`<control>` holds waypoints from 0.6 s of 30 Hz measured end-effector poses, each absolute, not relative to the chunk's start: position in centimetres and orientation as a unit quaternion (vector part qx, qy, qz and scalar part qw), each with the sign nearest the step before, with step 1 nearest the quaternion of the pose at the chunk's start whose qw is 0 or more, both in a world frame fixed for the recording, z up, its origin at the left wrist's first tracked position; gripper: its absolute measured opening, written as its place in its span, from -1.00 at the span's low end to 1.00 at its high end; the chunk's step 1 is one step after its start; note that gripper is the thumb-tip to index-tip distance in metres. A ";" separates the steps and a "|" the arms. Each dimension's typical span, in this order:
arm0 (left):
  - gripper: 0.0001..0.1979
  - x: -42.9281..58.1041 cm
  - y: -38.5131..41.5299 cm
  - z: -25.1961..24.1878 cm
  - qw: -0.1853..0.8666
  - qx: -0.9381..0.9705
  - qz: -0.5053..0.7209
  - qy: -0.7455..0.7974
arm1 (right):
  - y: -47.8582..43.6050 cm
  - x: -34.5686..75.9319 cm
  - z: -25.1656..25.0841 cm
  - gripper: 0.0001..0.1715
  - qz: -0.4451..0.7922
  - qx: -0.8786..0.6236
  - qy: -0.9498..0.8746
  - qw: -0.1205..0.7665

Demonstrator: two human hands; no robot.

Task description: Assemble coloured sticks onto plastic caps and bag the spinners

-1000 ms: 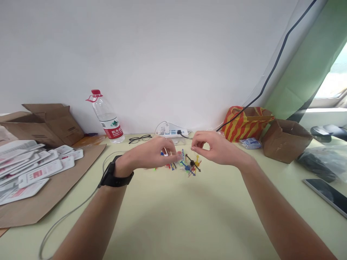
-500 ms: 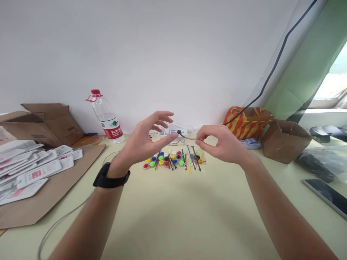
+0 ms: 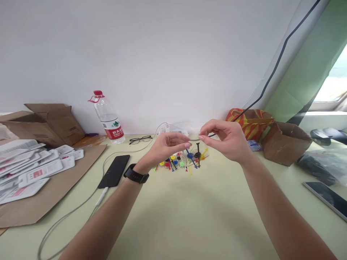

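Both my hands are raised a little above a pile of small colourful plastic pieces [image 3: 181, 161] on the pale green table [image 3: 179, 216]. My left hand [image 3: 168, 146] and my right hand [image 3: 222, 139] each pinch one end of a thin clear strip [image 3: 193, 138] stretched between their fingertips. The pieces below are round coloured caps and thin sticks in blue, yellow, red, green and black. A black watch sits on my left wrist.
A black phone [image 3: 114, 170] on a white cable lies left of my arm. Further left are cardboard [image 3: 48, 180] with white packets and a water bottle [image 3: 108, 117]. Glasses [image 3: 140, 139], a power strip, a striped bag [image 3: 249, 122], a brown box [image 3: 286, 144] and a tablet [image 3: 325, 196] surround them.
My left hand has closed from spread fingers into a pinch and moved right toward my right hand. Both hands now hold the clear strip closer together. The phone has come into view.
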State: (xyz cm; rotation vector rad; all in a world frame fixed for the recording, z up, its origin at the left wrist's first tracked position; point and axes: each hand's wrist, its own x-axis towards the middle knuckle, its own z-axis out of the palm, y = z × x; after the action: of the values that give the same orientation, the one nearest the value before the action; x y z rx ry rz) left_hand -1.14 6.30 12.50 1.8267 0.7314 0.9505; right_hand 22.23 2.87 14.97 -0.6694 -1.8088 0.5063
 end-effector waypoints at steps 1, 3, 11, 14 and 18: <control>-0.63 -0.9 6.3 12.4 0.457 0.736 0.399 0.301 | 3.2 22.4 14.8 -0.80 0.231 -0.283 -0.746 0.557; -0.67 -0.6 6.3 12.3 0.449 0.724 0.422 0.309 | 3.9 22.6 14.3 -0.49 0.282 -0.300 -0.713 0.568; -0.63 -0.5 5.1 9.9 0.521 0.685 0.379 0.341 | 3.6 23.0 10.3 -0.64 0.441 -0.368 -0.685 0.448; -0.64 -0.9 3.4 6.4 0.574 0.663 0.350 0.329 | 1.7 23.0 7.0 -0.61 0.501 -0.374 -0.657 0.422; -0.64 -1.6 1.7 1.8 0.586 0.642 0.314 0.383 | -0.1 22.7 2.7 -0.54 0.572 -0.391 -0.605 0.391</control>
State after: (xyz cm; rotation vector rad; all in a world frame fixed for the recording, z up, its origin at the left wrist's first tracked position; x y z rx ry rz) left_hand -1.62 1.72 1.84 1.4960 0.8921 0.7309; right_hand 22.68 -0.09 2.66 -0.9937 -1.5374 1.4532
